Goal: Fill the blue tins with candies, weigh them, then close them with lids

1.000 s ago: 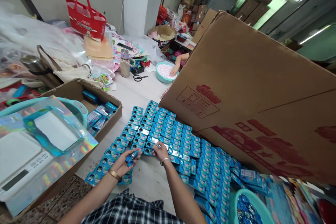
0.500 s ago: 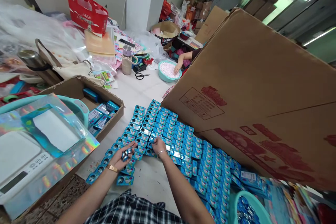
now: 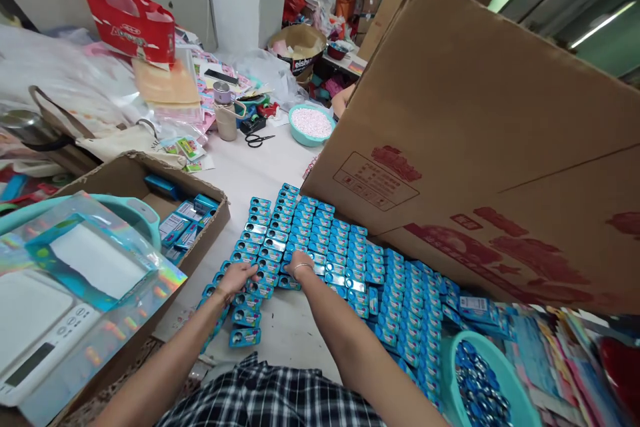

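Rows of small blue boxes, many with a dark round window, cover the table before me. My left hand is curled over the left rows, thumb and fingertips pinched together beside a box. Shiny round blue pieces showed in that palm a moment ago; the back of the hand hides them now. My right hand reaches to a box in the middle rows, fingers bent down and closed. What its fingertips grip, if anything, is hidden. A turquoise basin at lower right contains many shiny blue and silver round pieces.
A big cardboard carton walls off the right side. To the left are an open cardboard box with blue packs and a white scale under a clear sleeve. Scissors and a bowl of pale beads lie farther back, near another person's arm.
My left hand has turned over from palm up, hiding its round pieces. My right hand stays over the middle rows. The other person's hand has left the bead bowl. The view has shifted.
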Demonstrator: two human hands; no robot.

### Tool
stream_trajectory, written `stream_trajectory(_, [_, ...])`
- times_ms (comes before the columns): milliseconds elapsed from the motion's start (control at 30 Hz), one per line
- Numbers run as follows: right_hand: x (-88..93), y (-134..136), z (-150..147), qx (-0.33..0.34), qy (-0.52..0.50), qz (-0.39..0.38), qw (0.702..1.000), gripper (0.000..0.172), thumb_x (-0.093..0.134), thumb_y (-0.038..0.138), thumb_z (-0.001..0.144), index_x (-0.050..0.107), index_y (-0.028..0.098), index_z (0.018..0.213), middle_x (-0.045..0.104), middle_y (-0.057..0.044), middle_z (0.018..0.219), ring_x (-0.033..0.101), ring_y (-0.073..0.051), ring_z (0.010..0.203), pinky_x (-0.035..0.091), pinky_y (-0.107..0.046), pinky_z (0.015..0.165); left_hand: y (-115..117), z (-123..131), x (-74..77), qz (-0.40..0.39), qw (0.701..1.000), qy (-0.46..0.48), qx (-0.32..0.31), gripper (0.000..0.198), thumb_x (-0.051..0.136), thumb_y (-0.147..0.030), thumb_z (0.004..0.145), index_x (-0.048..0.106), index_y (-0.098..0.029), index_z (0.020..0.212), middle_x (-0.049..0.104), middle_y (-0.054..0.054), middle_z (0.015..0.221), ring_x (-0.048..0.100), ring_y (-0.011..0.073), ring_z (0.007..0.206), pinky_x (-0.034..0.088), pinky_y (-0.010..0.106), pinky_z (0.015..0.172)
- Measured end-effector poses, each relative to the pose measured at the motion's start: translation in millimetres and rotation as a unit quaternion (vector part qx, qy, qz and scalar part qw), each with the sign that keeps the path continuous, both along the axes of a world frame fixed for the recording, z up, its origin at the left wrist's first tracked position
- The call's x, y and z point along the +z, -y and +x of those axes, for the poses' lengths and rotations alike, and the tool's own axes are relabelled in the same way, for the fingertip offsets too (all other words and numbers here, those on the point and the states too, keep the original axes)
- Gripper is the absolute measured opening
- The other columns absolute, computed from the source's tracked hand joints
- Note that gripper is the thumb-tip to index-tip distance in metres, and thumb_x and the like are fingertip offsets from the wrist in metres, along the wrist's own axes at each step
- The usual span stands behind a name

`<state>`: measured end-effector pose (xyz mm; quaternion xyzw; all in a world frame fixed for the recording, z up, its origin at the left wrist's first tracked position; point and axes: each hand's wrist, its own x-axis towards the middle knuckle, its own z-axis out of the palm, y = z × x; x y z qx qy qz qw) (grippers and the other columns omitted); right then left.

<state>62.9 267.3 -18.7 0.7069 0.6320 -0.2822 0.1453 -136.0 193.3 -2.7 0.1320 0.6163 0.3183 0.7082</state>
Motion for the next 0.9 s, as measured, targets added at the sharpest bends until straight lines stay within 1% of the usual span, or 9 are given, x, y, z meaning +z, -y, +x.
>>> stream_trajectory(33, [0.8, 1, 0, 0.0, -0.003, 0.005, 1.0, 0.03, 0.077, 0.032, 0.067, 0.068, 0.019, 0.093, 0.072, -0.014, 0.103, 0.068, -0.03, 0.094, 0.048, -0.032, 0.07, -10, 2, -1.4, 0.001, 0.999, -0.039, -0.026, 0.02, 0.072, -0.024, 0.078, 0.06, -0.015, 0.065, 0.061, 0.0, 0.055, 0.051, 0.0086, 0.043, 0.027, 0.018, 0.036])
stream_trajectory(100, [3.1, 8, 1, 0.001, -0.013, 0.022, 1.0, 0.028, 0.071, 0.032, 0.074, 0.067, 0.019, 0.099, 0.071, -0.014, 0.106, 0.067, -0.029, 0.096, 0.047, -0.032, 0.071, -30, 8, -3.4, 0.003, 0.992, -0.104, -0.065, 0.018, 0.069, -0.024, 0.081, 0.06, -0.014, 0.069, 0.06, -0.001, 0.06, 0.054, 0.0088, 0.05, 0.036, 0.017, 0.043])
stream_trajectory(200, [5.9, 26, 7, 0.002, -0.037, 0.046, 0.998, 0.025, 0.062, 0.035, 0.084, 0.063, 0.021, 0.105, 0.071, -0.012, 0.103, 0.068, -0.026, 0.094, 0.045, -0.03, 0.07, -57, 20, -5.0, 0.009, 0.978, -0.179, -0.109, 0.02, 0.061, -0.03, 0.09, 0.063, -0.011, 0.096, 0.065, 0.004, 0.089, 0.062, 0.0122, 0.073, 0.052, 0.025, 0.063])
stream_trajectory(267, [6.2, 37, 13, -0.001, -0.054, 0.055, 0.997, 0.023, 0.059, 0.037, 0.087, 0.062, 0.022, 0.104, 0.072, -0.01, 0.098, 0.068, -0.024, 0.091, 0.043, -0.029, 0.067, -68, 26, -5.7, 0.011, 0.966, -0.219, -0.135, 0.028, 0.059, -0.034, 0.091, 0.061, -0.011, 0.108, 0.064, 0.006, 0.104, 0.063, 0.0173, 0.088, 0.055, 0.033, 0.074])
stream_trajectory(333, [5.5, 44, 18, -0.007, -0.071, 0.063, 0.996, 0.021, 0.057, 0.038, 0.088, 0.061, 0.023, 0.102, 0.072, -0.009, 0.095, 0.068, -0.023, 0.089, 0.041, -0.028, 0.066, -74, 29, -6.3, 0.013, 0.954, -0.251, -0.161, 0.032, 0.059, -0.035, 0.091, 0.06, -0.012, 0.113, 0.062, 0.008, 0.111, 0.063, 0.0202, 0.095, 0.055, 0.037, 0.079])
stream_trajectory(500, [3.1, 46, 25, -0.024, -0.103, 0.07, 0.992, 0.02, 0.059, 0.038, 0.087, 0.061, 0.023, 0.1, 0.072, -0.007, 0.092, 0.068, -0.023, 0.087, 0.04, -0.027, 0.065, -79, 19, -7.0, 0.007, 0.926, -0.302, -0.226, 0.027, 0.058, -0.035, 0.092, 0.06, -0.014, 0.11, 0.063, 0.008, 0.106, 0.063, 0.0179, 0.091, 0.055, 0.035, 0.076])
stream_trajectory(633, [0.3, 45, 25, -0.027, -0.12, 0.075, 0.99, 0.02, 0.059, 0.037, 0.088, 0.061, 0.023, 0.102, 0.071, -0.008, 0.098, 0.067, -0.023, 0.091, 0.041, -0.028, 0.068, -81, 8, -9.1, -0.018, 0.901, -0.332, -0.278, 0.022, 0.06, -0.032, 0.09, 0.062, -0.014, 0.103, 0.064, 0.005, 0.1, 0.062, 0.0153, 0.085, 0.054, 0.032, 0.074])
stream_trajectory(800, [-1.8, 44, 24, -0.032, -0.132, 0.073, 0.988, 0.023, 0.059, 0.034, 0.087, 0.061, 0.022, 0.107, 0.071, -0.009, 0.104, 0.067, -0.024, 0.094, 0.043, -0.029, 0.07, -86, 12, -9.7, -0.035, 0.867, -0.359, -0.344, 0.019, 0.061, -0.029, 0.089, 0.062, -0.014, 0.099, 0.064, 0.005, 0.097, 0.062, 0.0152, 0.084, 0.054, 0.032, 0.074])
stream_trajectory(900, [-0.2, 44, 23, -0.037, -0.138, 0.073, 0.987, 0.027, 0.06, 0.034, 0.087, 0.061, 0.021, 0.11, 0.07, -0.011, 0.105, 0.067, -0.025, 0.094, 0.044, -0.029, 0.071, -90, 18, -6.5, -0.033, 0.838, -0.392, -0.378, 0.018, 0.063, -0.029, 0.088, 0.063, -0.013, 0.096, 0.064, 0.005, 0.095, 0.062, 0.0154, 0.084, 0.054, 0.033, 0.074])
